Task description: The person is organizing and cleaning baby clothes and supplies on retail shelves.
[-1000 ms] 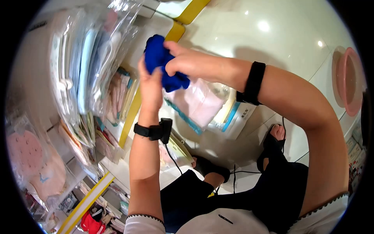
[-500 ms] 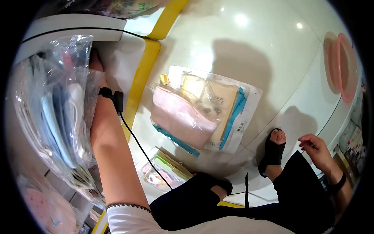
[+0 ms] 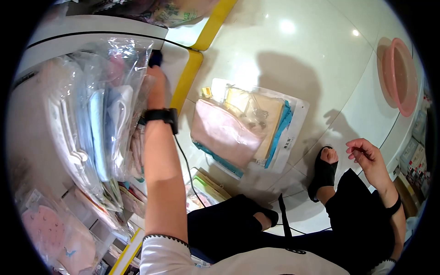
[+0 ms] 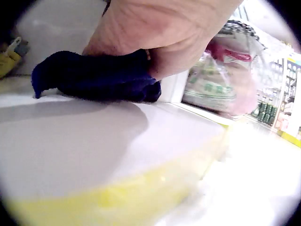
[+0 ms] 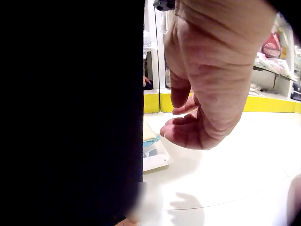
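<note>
My left hand [image 3: 156,87] reaches onto the low white shelf [image 3: 176,64] beside the hanging plastic packages. It grips a dark blue cloth [image 3: 156,58], partly hidden behind those packages in the head view. Seen from the left wrist, the bunched cloth [image 4: 94,77] lies under the palm, against the shelf's white surface. The fingers are mostly hidden behind the hand and cloth there. My right hand [image 3: 366,158] hangs beside the right knee, its fingers loosely curled with nothing in them; the right wrist view shows the same hand [image 5: 211,80] above the floor.
Plastic-wrapped goods [image 3: 98,119] hang along the left. A pink package [image 3: 224,133] and a cream one [image 3: 263,121] lie on the shiny floor in front of me. A yellow strip [image 3: 188,82] edges the shelf. At the right stands a pink basin [image 3: 403,78].
Both hands held the blue cloth above the floor packages at first. The right hand let go and dropped beside the knee, while the left carried the cloth onto the low shelf.
</note>
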Available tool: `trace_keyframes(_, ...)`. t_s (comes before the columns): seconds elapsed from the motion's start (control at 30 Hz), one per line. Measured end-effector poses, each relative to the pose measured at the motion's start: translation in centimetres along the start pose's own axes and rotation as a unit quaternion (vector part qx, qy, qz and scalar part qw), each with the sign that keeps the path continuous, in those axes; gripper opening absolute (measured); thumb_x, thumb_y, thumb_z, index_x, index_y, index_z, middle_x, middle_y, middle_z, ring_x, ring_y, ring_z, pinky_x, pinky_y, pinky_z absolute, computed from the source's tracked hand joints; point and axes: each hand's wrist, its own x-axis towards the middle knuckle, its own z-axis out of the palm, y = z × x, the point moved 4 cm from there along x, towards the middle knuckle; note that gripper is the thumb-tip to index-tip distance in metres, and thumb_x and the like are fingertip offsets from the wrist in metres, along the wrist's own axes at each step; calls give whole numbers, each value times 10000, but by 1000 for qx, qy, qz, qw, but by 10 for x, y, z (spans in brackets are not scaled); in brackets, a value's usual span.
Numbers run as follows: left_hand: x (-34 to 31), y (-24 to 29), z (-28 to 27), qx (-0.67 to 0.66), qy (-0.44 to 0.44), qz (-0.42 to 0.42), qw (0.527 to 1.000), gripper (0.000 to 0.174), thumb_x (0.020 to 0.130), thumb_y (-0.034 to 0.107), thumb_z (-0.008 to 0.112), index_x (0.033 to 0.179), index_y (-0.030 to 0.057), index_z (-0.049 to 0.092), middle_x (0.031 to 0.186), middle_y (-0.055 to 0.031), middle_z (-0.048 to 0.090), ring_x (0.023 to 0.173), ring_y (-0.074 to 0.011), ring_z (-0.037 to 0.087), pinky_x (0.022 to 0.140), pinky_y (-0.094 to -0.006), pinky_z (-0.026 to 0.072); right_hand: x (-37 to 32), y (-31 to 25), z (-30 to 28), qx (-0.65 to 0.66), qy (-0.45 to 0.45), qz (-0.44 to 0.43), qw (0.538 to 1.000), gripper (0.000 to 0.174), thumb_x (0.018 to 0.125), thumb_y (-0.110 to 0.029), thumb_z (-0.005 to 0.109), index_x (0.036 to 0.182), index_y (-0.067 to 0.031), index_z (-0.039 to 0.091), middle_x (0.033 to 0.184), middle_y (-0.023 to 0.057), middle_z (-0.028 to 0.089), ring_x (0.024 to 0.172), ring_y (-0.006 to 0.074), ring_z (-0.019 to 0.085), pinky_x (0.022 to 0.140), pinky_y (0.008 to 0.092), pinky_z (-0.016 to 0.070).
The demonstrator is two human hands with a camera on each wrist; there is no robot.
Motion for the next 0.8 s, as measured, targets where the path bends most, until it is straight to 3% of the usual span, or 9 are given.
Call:
trace_keyframes(0.1, -43, 52, -21, -60, -45, 11, 997, 420, 721, 60, 484, 1087, 208, 626, 1182, -152, 482, 1056, -354, 492, 954, -430, 366, 2, 0, 3, 3, -18, -22, 1000, 260, 849, 64, 412, 1061, 3, 549, 893, 35, 562, 806, 104, 502, 779, 235, 425)
trace_keyframes(0.13, -52, 65, -22, -54, -12, 56, 997, 392, 691, 3, 506, 1022, 160, 645, 1028, -138, 529, 961, -328, 510, 872, -392, 418, 3, 2, 3, 4, -23, -25, 999, 262, 847, 66, 412, 1061, 3, 550, 892, 35, 561, 806, 105, 501, 780, 234, 424)
trace_keyframes(0.2, -67, 91, -23, -50, -31, 84, 995, 382, 672, -5, 525, 990, 162, 656, 1028, -136, 552, 962, -323, 523, 873, -377, 419, 4, 6, 6, 3, -37, -30, 999, 264, 845, 71, 412, 1059, 2, 552, 890, 34, 559, 807, 105, 499, 781, 235, 424)
trace_keyframes(0.27, -74, 106, -17, -208, -138, 180, 952, 413, 708, -6, 501, 1077, 131, 629, 992, -115, 600, 926, -276, 559, 880, -327, 421, 5, 7, 7, -3, -43, -41, 998, 267, 844, 74, 412, 1058, 0, 554, 890, 33, 557, 808, 104, 497, 782, 236, 425)
trace_keyframes(0.33, -101, 125, -6, -459, -316, -75, 827, 397, 703, -28, 497, 1071, 59, 616, 872, -108, 624, 871, -249, 575, 841, -298, 437, 7, 5, 7, -10, -20, -37, 999, 273, 841, 77, 408, 1056, -5, 555, 881, 23, 549, 807, 99, 497, 780, 236, 430)
trace_keyframes(0.43, -83, 135, -34, -340, -67, 79, 935, 405, 689, -39, 486, 1067, 46, 605, 986, -136, 576, 959, -283, 526, 899, -349, 394, 7, 5, 5, 3, -13, -50, 999, 274, 838, 83, 400, 1049, 2, 553, 874, 24, 546, 809, 101, 502, 774, 235, 433)
trace_keyframes(0.53, -52, 134, -47, -146, 154, 155, 965, 461, 692, -35, 490, 1136, 69, 558, 1037, -143, 550, 1007, -330, 490, 912, -385, 377, 6, 13, 6, -2, -15, -54, 998, 286, 828, 96, 390, 1045, 7, 553, 859, 27, 547, 797, 102, 503, 764, 235, 435)
trace_keyframes(0.67, -6, 101, 11, 2, 92, 247, 965, 441, 706, 7, 533, 1145, 48, 542, 1075, -157, 585, 991, -368, 509, 893, -427, 404, 4, 9, 11, -21, -8, -39, 999, 288, 818, 109, 384, 1033, 15, 551, 825, 29, 542, 767, 101, 502, 746, 229, 432)
trace_keyframes(0.8, -11, 114, -8, 48, 3, 162, 986, 407, 742, 59, 553, 1146, 21, 527, 1107, -156, 579, 1015, -360, 514, 883, -432, 418, 6, 9, 23, -31, -32, -65, 997, 253, 834, 91, 389, 1019, 25, 548, 807, 31, 536, 741, 99, 503, 728, 220, 426)
